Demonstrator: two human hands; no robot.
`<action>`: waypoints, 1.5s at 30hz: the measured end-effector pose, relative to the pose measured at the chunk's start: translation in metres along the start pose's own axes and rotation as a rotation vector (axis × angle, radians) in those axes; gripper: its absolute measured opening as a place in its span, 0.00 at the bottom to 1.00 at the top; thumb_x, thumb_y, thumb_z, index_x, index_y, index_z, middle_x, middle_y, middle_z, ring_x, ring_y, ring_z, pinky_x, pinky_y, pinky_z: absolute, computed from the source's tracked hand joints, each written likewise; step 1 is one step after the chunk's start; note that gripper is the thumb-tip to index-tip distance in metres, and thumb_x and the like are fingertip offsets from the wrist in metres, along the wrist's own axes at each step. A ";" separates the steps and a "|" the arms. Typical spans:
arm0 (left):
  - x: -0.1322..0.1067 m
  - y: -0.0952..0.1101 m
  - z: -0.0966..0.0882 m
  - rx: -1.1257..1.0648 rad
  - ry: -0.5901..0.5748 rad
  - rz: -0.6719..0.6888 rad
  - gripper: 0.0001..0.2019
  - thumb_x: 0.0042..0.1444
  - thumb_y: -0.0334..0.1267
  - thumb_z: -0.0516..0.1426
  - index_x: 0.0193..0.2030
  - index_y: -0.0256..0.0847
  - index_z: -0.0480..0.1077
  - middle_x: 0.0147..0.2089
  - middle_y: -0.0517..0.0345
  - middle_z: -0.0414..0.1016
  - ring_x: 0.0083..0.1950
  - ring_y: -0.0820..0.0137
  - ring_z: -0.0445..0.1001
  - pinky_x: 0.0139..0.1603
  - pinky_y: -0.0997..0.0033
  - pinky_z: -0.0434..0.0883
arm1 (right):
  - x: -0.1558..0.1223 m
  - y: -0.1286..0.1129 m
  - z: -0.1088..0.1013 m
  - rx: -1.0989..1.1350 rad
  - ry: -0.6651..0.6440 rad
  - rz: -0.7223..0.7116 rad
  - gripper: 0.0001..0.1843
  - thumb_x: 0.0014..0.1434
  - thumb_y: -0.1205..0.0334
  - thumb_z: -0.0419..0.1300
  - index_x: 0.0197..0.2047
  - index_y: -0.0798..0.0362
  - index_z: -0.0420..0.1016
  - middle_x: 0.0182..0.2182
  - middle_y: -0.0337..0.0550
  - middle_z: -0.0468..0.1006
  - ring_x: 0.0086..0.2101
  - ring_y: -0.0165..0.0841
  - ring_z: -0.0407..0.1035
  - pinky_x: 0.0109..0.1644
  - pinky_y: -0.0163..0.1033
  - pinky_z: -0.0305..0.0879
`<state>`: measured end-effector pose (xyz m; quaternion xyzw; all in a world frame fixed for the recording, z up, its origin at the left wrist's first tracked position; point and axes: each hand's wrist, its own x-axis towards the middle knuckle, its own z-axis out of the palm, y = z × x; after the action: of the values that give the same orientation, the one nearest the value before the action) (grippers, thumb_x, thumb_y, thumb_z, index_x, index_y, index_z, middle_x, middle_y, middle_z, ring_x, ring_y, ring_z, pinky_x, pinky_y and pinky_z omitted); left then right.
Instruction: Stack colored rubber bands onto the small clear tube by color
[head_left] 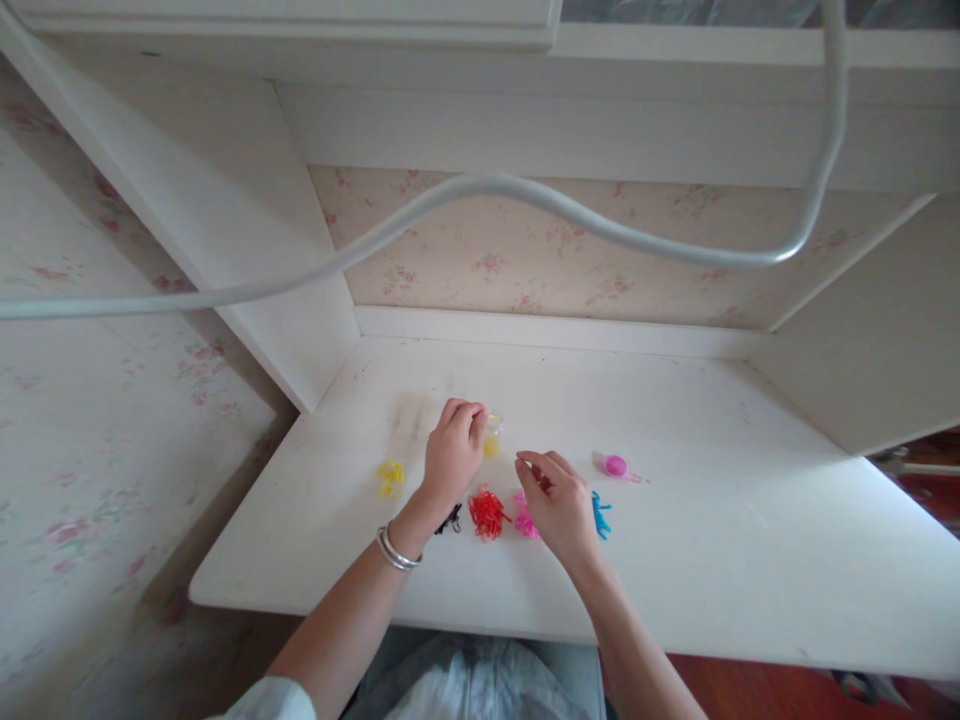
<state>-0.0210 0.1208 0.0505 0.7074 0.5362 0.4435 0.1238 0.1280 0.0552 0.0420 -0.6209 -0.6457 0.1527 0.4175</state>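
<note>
My left hand (456,450), with silver bangles at the wrist, has its fingers closed at the left edge of a small clear container (494,424) with yellow at its lower part. My right hand (559,500) is just to the right, thumb and forefinger pinched together; whatever is between them is too small to make out. Below the hands lie a pile of red bands (488,514), a pink pile (525,515) partly covered by my right hand, and a black pile (451,519) partly behind my left wrist. Blue bands (601,515) show beside my right hand.
Yellow bands (391,478) lie to the left on the white desk (720,550). A round pink item (616,466) with a thin loop rests on the right. A pale cable (525,190) crosses the upper view. White side panels and a shelf enclose the desk.
</note>
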 end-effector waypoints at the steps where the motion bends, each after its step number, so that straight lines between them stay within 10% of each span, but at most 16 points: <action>1: 0.000 -0.001 0.002 0.012 -0.015 0.002 0.11 0.64 0.38 0.48 0.41 0.41 0.71 0.41 0.54 0.70 0.41 0.73 0.71 0.42 0.73 0.69 | -0.003 0.001 0.001 0.007 -0.013 0.012 0.15 0.62 0.56 0.51 0.38 0.50 0.78 0.27 0.38 0.72 0.22 0.25 0.64 0.30 0.31 0.60; 13: -0.021 -0.025 -0.035 -0.067 -0.001 -0.065 0.14 0.65 0.39 0.46 0.45 0.42 0.71 0.43 0.54 0.70 0.46 0.71 0.71 0.49 0.70 0.69 | -0.018 -0.027 0.040 0.002 -0.308 -0.053 0.14 0.64 0.61 0.49 0.40 0.46 0.77 0.32 0.37 0.75 0.30 0.27 0.69 0.35 0.30 0.62; 23: -0.115 -0.108 -0.089 0.360 -0.066 -0.401 0.14 0.62 0.45 0.48 0.46 0.43 0.70 0.45 0.56 0.70 0.36 0.71 0.73 0.38 0.71 0.70 | 0.001 -0.058 0.095 -0.381 -0.631 -0.156 0.15 0.64 0.57 0.47 0.44 0.45 0.75 0.40 0.40 0.77 0.38 0.35 0.73 0.39 0.37 0.63; 31: -0.124 -0.096 -0.086 0.638 -0.211 -0.439 0.14 0.63 0.44 0.47 0.48 0.48 0.70 0.49 0.58 0.69 0.34 0.75 0.72 0.28 0.75 0.61 | 0.017 -0.069 0.152 -0.476 -0.737 -0.213 0.13 0.62 0.61 0.50 0.44 0.50 0.75 0.40 0.47 0.78 0.39 0.39 0.73 0.40 0.41 0.66; 45: -0.123 -0.102 -0.081 0.674 -0.201 -0.377 0.14 0.64 0.43 0.45 0.47 0.47 0.70 0.46 0.58 0.71 0.30 0.75 0.70 0.25 0.75 0.55 | 0.018 -0.066 0.157 -0.493 -0.735 -0.206 0.16 0.65 0.61 0.47 0.40 0.48 0.76 0.41 0.44 0.77 0.40 0.35 0.73 0.40 0.36 0.65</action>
<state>-0.1525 0.0295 -0.0302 0.6376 0.7572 0.1408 0.0160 -0.0283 0.1104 0.0004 -0.5388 -0.8266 0.1623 0.0132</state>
